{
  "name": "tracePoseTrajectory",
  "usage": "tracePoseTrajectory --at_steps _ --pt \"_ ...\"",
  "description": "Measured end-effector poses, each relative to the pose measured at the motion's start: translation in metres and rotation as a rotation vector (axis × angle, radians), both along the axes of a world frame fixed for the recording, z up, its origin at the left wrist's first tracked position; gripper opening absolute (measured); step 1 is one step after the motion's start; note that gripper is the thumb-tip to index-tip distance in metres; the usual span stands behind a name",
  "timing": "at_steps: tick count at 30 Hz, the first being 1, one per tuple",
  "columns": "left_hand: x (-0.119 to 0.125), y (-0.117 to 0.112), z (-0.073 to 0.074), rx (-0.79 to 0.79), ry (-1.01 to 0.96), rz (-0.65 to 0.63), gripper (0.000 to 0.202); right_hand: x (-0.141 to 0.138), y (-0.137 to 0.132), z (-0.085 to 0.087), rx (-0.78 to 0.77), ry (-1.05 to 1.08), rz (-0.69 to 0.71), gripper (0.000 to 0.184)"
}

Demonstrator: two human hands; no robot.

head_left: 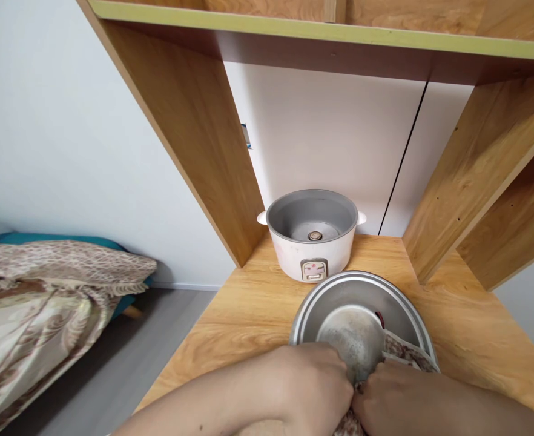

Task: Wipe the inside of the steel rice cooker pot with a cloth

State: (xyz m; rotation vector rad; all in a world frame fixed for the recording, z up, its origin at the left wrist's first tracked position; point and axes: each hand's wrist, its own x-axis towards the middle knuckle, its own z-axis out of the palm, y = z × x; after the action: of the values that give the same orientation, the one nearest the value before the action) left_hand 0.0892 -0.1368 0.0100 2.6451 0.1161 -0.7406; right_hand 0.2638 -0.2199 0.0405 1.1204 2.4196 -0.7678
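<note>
two bare hands and forearms, seen from above
the left hand and right hand are uncovered, showing smooth backs and rounded knuckles. the left forearm and right forearm are bare right down to the bottom edge, and the left looks broader and softly blurred.

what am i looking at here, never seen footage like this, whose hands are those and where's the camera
There is no machine here. One camera sits on a person's head and looks down at their own bare hands. The left hand grips the near rim of a metal inner pot, and the right hand holds a patterned cloth against its inside. The pot is tilted over a wooden tabletop. Behind it stands a white rice cooker, lid off, with no pot inside. A bed with a patterned blanket is at the left.
</note>
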Motion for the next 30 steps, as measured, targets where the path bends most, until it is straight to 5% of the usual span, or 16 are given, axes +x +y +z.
tracePoseTrajectory --at_steps 6,15,22,30 --pt "-0.001 0.0 -0.001 -0.015 -0.037 -0.007 0.06 0.004 -0.004 -0.014 0.095 0.073 -0.036 0.033" --pt "0.004 -0.002 0.009 0.071 0.089 -0.067 0.028 0.009 -0.005 -0.023 0.091 0.077 -0.004 0.034" --pt "0.002 0.0 0.005 0.003 -0.001 -0.024 0.057 0.007 -0.005 -0.026 0.12 0.091 -0.018 0.034" --pt "0.001 0.001 0.001 0.028 0.01 -0.047 0.052 0.01 -0.005 -0.022 0.097 0.086 -0.011 0.031"
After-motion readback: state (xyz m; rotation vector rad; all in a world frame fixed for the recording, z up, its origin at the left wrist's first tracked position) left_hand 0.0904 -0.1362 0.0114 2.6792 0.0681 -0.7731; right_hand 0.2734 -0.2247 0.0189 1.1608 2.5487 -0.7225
